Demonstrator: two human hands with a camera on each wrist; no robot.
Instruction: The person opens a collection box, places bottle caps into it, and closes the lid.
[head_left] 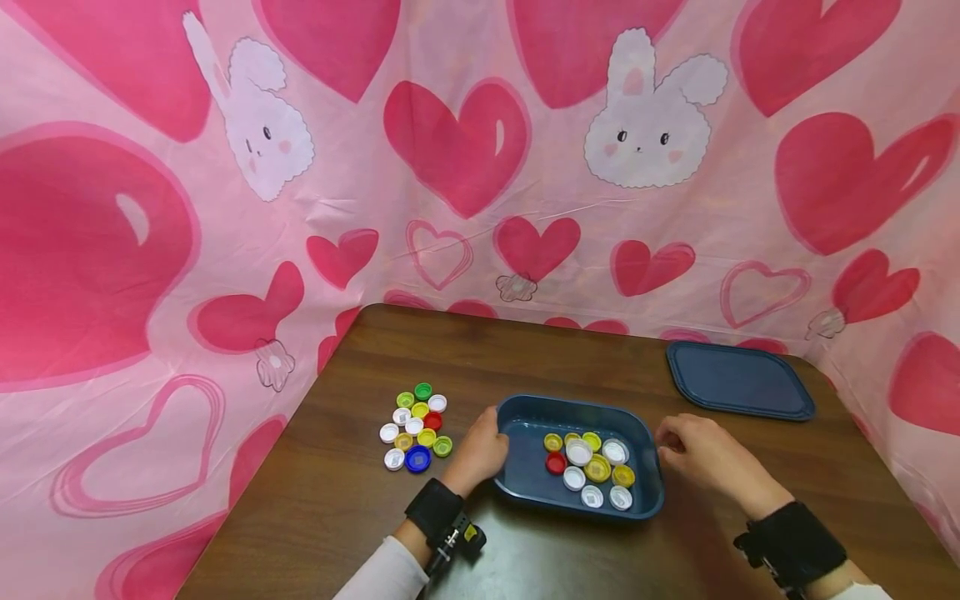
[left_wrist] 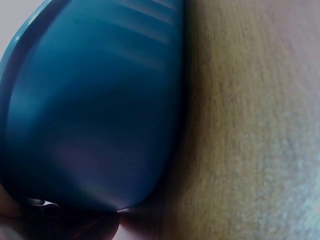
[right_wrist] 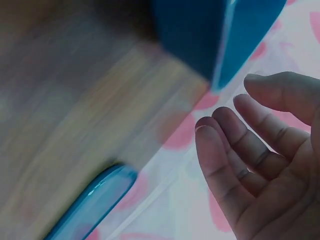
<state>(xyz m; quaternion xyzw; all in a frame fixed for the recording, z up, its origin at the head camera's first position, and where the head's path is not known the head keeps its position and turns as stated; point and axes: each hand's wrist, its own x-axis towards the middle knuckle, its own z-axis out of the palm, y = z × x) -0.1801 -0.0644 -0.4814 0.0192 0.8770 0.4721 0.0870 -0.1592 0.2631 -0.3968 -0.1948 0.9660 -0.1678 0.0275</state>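
On the table [head_left: 337,500], the left hand [head_left: 480,454] grips the rim of the blue tray [head_left: 525,483] holding bottle caps [head_left: 592,468]. The right hand [head_left: 701,454] hovers beside the tray, fingers loosely apart, touching nothing.

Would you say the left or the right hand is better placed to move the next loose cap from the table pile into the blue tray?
Probably the left hand: it holds the blue tray's left rim right beside the loose caps; the right hand is across the tray.
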